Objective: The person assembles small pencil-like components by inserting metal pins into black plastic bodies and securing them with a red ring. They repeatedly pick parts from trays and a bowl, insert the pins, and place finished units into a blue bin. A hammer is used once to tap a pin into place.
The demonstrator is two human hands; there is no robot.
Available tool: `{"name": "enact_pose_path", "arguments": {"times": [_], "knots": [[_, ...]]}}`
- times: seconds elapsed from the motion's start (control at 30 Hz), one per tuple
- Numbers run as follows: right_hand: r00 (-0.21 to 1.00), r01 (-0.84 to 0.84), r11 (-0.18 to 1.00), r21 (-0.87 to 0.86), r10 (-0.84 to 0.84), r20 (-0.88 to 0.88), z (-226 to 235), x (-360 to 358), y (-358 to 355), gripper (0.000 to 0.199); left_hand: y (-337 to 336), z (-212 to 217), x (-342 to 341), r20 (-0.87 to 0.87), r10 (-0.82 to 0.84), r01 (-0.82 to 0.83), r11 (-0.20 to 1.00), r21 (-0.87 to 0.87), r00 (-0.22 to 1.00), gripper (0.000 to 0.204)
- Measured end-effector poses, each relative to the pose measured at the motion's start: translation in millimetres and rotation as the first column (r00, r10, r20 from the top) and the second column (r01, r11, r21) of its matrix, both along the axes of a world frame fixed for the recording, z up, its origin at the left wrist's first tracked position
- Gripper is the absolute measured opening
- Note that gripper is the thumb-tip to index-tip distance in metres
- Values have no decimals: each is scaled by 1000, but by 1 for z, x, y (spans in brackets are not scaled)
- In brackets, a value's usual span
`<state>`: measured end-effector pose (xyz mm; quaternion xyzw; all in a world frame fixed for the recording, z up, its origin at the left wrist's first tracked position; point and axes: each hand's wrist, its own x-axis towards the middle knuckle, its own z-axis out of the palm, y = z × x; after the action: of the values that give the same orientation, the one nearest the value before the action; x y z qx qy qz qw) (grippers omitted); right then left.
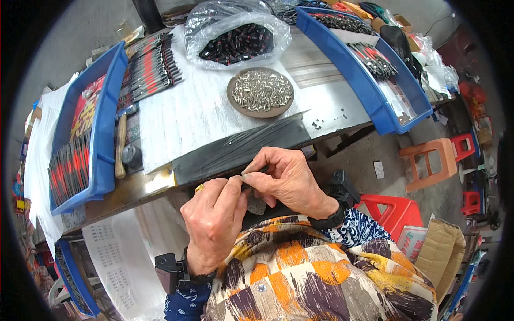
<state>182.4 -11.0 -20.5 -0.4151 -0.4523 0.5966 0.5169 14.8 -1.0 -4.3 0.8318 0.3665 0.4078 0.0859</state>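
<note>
Centrally, clear bag [238, 37], blue trays [364, 80]

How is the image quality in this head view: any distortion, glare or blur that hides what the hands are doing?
Head view: strong fisheye bending, with the blue trays curving toward a black vignette at the rim; soft, even daylight without hard shadows; mild glare on the clear plastic bag and the dish of metal pieces; centre sharp, so left hand and right hand read clearly, though the small part pinched between them is too tiny to identify.
</note>
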Motion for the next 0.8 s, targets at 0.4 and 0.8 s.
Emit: {"name": "enact_pose_path", "arguments": {"times": [0.4,0.8], "knots": [[988,-6,997,82,-7,153,16,19,9,8,14,7,8,27,-42,42,999,29,999,27],[383,-143,698,702,-615,689,10,70,57,25,29,10,-4,-18,31,-32,999,-19,999,20]]}}
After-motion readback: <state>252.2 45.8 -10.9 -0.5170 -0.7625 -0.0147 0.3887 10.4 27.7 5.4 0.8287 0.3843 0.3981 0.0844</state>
